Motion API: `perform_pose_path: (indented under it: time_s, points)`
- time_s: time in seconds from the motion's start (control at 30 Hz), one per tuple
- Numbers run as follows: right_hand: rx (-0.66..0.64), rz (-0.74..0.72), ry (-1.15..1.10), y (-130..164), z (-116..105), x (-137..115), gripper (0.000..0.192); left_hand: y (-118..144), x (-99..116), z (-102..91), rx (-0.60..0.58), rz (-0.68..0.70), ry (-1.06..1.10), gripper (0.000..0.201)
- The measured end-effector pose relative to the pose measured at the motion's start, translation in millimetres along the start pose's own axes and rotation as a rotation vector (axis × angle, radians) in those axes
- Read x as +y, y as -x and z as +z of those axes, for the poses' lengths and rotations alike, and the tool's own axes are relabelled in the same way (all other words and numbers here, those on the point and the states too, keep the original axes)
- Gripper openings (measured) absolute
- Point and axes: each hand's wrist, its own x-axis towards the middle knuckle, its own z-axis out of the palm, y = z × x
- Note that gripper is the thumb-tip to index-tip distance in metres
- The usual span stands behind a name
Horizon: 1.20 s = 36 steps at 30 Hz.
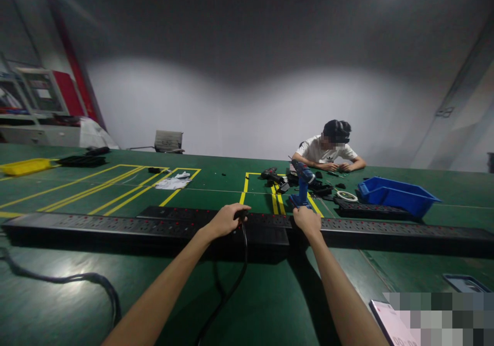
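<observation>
My left hand is closed round a black plug just above a row of sockets. From it a black cable hangs down past the front edge of the strips. Below my hands, long black power strips with red-lit switches lie across the table. My right hand is curled at the strip's gap, right beside the base of a blue cordless drill standing upright. Its fingertips are hidden, so whether it grips the drill or the strip does not show.
Across the green table a person leans over small parts. A blue bin stands right, near a tape roll. Papers and a yellow tray lie left. A thick cable and a phone are close by.
</observation>
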Motion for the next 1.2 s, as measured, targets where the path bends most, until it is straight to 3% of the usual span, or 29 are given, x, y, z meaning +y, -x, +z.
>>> perform_pose_path:
  time_s: [0.37,0.5,0.63,0.73,0.83,1.0,1.2]
  points:
    - [-0.051,0.025,-0.072,-0.7,-12.8,-9.0,0.042,3.0,-16.1,4.9,0.082,-0.029,0.061,0.052]
    - [-0.054,-0.085,-0.165,3.6,-22.4,-45.6,0.043,3.3,-12.9,3.2,0.073,-0.049,0.103,0.072]
    - [-0.109,-0.274,-0.248,16.4,-24.5,-111.6,0.044,3.3,-13.4,4.3,0.084,-0.066,0.107,0.081]
    - [-0.158,-0.327,-0.249,24.8,-19.5,-159.5,0.045,3.7,-15.3,5.3,0.080,-0.070,0.156,0.087]
    - [-0.206,-0.331,-0.240,28.5,-13.5,-190.1,0.045,3.8,-17.3,6.0,0.079,-0.059,0.217,0.091]
    - [-0.292,-0.319,-0.196,27.6,-7.8,-201.9,0.044,2.6,-21.9,7.3,0.089,-0.065,0.215,0.096]
    - [-0.297,-0.306,-0.192,23.1,-1.0,-200.0,0.043,1.9,-28.7,10.0,0.087,-0.058,0.194,0.098]
